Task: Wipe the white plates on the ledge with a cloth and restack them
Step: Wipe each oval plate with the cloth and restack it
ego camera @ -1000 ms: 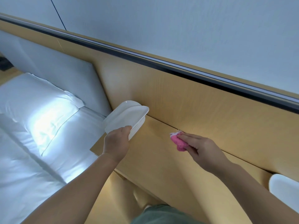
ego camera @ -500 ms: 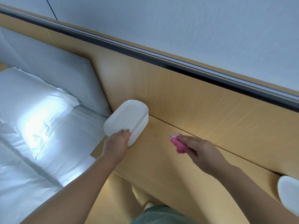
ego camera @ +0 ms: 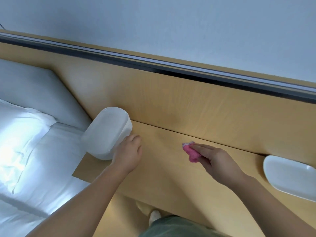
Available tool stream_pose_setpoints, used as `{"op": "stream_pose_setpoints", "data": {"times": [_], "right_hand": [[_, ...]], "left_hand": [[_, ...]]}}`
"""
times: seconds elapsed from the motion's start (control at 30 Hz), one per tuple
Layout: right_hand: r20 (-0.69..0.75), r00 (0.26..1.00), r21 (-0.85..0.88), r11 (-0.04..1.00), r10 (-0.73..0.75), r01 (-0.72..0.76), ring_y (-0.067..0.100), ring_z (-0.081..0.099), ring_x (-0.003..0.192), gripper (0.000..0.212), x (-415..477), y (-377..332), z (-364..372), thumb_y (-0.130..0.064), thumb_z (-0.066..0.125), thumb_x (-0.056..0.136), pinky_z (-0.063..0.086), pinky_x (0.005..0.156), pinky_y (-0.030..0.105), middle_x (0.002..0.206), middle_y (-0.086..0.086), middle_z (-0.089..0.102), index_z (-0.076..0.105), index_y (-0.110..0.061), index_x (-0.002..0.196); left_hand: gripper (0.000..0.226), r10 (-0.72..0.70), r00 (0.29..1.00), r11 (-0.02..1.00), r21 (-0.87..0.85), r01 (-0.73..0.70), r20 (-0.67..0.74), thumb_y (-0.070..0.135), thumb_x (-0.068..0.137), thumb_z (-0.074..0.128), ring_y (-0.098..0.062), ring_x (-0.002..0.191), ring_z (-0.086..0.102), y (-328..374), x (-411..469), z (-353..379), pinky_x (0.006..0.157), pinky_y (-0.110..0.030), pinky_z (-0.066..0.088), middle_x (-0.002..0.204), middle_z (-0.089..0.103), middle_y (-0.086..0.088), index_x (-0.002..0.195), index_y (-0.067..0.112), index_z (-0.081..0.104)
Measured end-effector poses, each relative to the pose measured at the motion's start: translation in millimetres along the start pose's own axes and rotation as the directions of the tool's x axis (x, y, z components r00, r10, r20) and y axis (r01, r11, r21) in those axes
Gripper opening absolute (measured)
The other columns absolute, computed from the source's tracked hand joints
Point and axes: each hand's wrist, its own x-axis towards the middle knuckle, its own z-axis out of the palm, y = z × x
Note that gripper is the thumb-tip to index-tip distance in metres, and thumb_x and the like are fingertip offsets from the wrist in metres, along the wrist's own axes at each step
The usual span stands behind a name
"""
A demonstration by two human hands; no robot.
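Fingers (ego camera: 135, 139) of left hand (ego camera: 127, 154) curl against near side of stack of white oblong plates (ego camera: 106, 132) at left end of light wooden ledge (ego camera: 171, 168); grip or mere touch, cannot tell. Right hand (ego camera: 217, 159) pinches crumpled pink fluffy cloth (ego camera: 192, 153) mid-ledge. Looks like restacking step. Next probably: reach lone white oblong plate (ego camera: 287, 175) far right, wipe.

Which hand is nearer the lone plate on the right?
Right. The right hand, holding the pink cloth, is mid-ledge, left of the lone plate; the left hand is at the stack beyond.
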Motion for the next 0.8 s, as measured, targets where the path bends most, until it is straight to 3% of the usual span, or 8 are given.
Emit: {"op": "stream_pose_setpoints", "data": {"times": [0.13, 0.27, 0.4, 0.47, 0.57, 0.63, 0.7, 0.8], "right_hand": [[-0.093, 0.989, 0.013, 0.993, 0.115, -0.115, -0.004, 0.05, 0.126, 0.037, -53, 25, -29, -0.012, 0.059, 0.096, 0.046, 0.101, 0.025, 0.13, -0.02, 0.061, 0.062, -0.023, 0.131], [-0.188, 0.946, 0.034, 0.965, 0.263, -0.261, -0.004, 0.054, 0.121, 0.031, -116, 49, -62, -0.014, 0.057, 0.098, 0.051, 0.094, 0.028, 0.116, -0.025, 0.065, 0.063, -0.025, 0.126], [-0.24, 0.881, 0.096, 0.913, 0.408, -0.397, 0.0, 0.066, 0.094, 0.03, -180, 69, -89, -0.016, 0.055, 0.1, 0.049, 0.086, 0.023, 0.095, -0.018, 0.066, 0.062, -0.031, 0.124], [-0.262, 0.857, 0.097, 0.895, 0.444, -0.435, 0.002, 0.067, 0.09, 0.036, -209, 80, -100, -0.013, 0.055, 0.1, 0.049, 0.085, 0.021, 0.095, -0.018, 0.065, 0.057, -0.038, 0.126], [-0.272, 0.839, 0.09, 0.88, 0.472, -0.466, 0.01, 0.067, 0.086, 0.038, -241, 99, -114, -0.009, 0.055, 0.1, 0.054, 0.081, 0.036, 0.088, -0.013, 0.062, 0.059, -0.034, 0.127], [-0.283, 0.838, 0.097, 0.883, 0.467, -0.46, 0.012, 0.066, 0.083, 0.033, -254, 110, -125, -0.012, 0.053, 0.101, 0.055, 0.08, 0.039, 0.085, -0.012, 0.06, 0.06, -0.031, 0.127], [-0.293, 0.842, 0.094, 0.889, 0.454, -0.447, 0.011, 0.066, 0.082, 0.027, -262, 117, -136, -0.017, 0.053, 0.101, 0.055, 0.082, 0.034, 0.083, -0.011, 0.06, 0.061, -0.029, 0.124], [-0.272, 0.852, 0.063, 0.891, 0.448, -0.449, 0.004, 0.065, 0.081, 0.029, -270, 129, -150, -0.016, 0.054, 0.101, 0.046, 0.086, 0.016, 0.082, -0.014, 0.059, 0.064, -0.028, 0.125]], "left_hand": [[0.033, 0.14, 0.981, 0.989, -0.059, -0.133, 0.135, 0.024, 0.099, 0.041, -0.02, 0.113, 0.053, 81, 15, 34, 0.085, -0.031, 0.046, 0.134, 0.051, 0.002, 0.129, 0.017, 0.052], [0.029, 0.27, 0.936, 0.957, -0.168, -0.236, 0.225, 0.023, 0.097, 0.046, -0.023, 0.105, 0.058, 170, 17, 78, 0.082, -0.028, 0.043, 0.122, 0.059, -0.001, 0.123, 0.015, 0.056], [0.028, 0.363, 0.89, 0.915, -0.287, -0.284, 0.275, 0.02, 0.096, 0.05, -0.026, 0.095, 0.062, 250, 11, 118, 0.081, -0.031, 0.048, 0.109, 0.066, -0.006, 0.12, 0.01, 0.059], [0.025, 0.376, 0.878, 0.907, -0.313, -0.282, 0.296, 0.019, 0.095, 0.05, -0.028, 0.092, 0.061, 284, 9, 135, 0.079, -0.033, 0.048, 0.103, 0.066, -0.008, 0.117, 0.009, 0.06], [0.02, 0.379, 0.867, 0.91, -0.301, -0.285, 0.325, 0.019, 0.096, 0.047, -0.03, 0.087, 0.058, 325, 9, 160, 0.073, -0.034, 0.042, 0.095, 0.063, -0.009, 0.107, 0.008, 0.058], [0.026, 0.358, 0.871, 0.919, -0.291, -0.265, 0.338, 0.02, 0.098, 0.044, -0.031, 0.095, 0.058, 347, 12, 174, 0.079, -0.033, 0.042, 0.104, 0.062, -0.011, 0.117, 0.005, 0.055], [0.036, 0.311, 0.876, 0.939, -0.263, -0.223, 0.369, 0.021, 0.1, 0.042, -0.029, 0.106, 0.057, 366, 16, 184, 0.085, -0.033, 0.042, 0.115, 0.06, -0.011, 0.13, 0.003, 0.047], [0.029, 0.248, 0.88, 0.955, -0.255, -0.152, 0.405, 0.022, 0.1, 0.041, -0.029, 0.103, 0.057, 387, 22, 196, 0.076, -0.032, 0.039, 0.11, 0.061, -0.012, 0.121, 0.003, 0.05]]}}
